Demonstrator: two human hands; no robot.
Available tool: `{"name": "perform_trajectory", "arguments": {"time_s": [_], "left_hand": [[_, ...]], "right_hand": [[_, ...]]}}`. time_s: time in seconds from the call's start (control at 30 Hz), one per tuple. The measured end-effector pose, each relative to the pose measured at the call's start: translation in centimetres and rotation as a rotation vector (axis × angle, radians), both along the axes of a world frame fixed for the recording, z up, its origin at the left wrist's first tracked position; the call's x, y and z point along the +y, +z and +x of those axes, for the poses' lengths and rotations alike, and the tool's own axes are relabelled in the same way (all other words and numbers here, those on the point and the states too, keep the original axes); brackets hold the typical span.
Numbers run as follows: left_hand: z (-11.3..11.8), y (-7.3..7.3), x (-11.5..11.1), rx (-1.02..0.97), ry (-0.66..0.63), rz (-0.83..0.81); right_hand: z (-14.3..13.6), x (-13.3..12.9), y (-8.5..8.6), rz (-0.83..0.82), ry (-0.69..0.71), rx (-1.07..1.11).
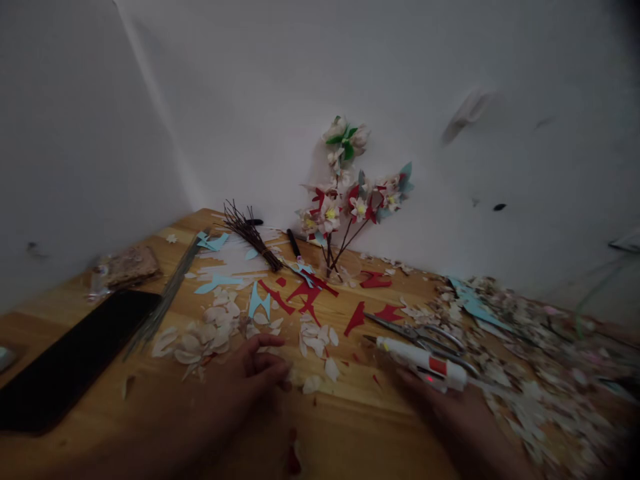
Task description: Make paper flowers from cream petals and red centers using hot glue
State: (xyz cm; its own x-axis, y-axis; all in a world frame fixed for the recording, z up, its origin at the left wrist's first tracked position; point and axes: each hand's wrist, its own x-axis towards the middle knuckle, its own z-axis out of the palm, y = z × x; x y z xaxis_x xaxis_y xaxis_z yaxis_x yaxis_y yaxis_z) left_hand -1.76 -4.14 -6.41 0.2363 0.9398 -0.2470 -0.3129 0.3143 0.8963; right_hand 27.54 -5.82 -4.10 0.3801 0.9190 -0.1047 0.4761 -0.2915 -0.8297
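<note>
My right hand (445,403) is around a white hot glue gun (413,353) with a red patch, a small red light and a dark nozzle pointing left. Behind the gun lie metal scissors (420,331), blades towards the left. My left hand (260,367) rests low over the table, fingers loosely curled and apart, with nothing visible in them. Just beyond it is a pile of pale petals (220,327); a smaller petal cluster (316,337) lies between the hands. Red scraps (355,319) and light-blue scraps (259,301) are scattered further back.
Handmade flowers on brown stems (345,233) stand against the wall. Left of them lie a twig bundle (255,237) and a black-handled tool (293,245). A dark phone-like slab (75,363), thin wires (167,293) and a brown packet (130,265) occupy the left; petal litter (535,360) covers the right.
</note>
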Motion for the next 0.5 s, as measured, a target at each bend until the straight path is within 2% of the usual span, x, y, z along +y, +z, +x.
{"name": "perform_trajectory", "arguments": {"time_s": [0.13, 0.3, 0.43, 0.5], "left_hand": [[-0.2, -0.2, 0.0, -0.016, -0.016, -0.006], [-0.3, -0.1, 0.1, -0.033, 0.011, -0.004], [-0.3, 0.2, 0.0, -0.012, 0.036, 0.009], [-0.3, 0.4, -0.1, -0.004, 0.035, 0.019]], "right_hand": [[2.6, 1.1, -1.0, -0.014, 0.063, -0.063], [2.4, 1.2, -1.0, 0.066, 0.126, -0.121], [4.4, -0.2, -0.1, 0.053, 0.258, -0.399], [5.8, -2.0, 0.3, 0.058, 0.158, -0.598]]}}
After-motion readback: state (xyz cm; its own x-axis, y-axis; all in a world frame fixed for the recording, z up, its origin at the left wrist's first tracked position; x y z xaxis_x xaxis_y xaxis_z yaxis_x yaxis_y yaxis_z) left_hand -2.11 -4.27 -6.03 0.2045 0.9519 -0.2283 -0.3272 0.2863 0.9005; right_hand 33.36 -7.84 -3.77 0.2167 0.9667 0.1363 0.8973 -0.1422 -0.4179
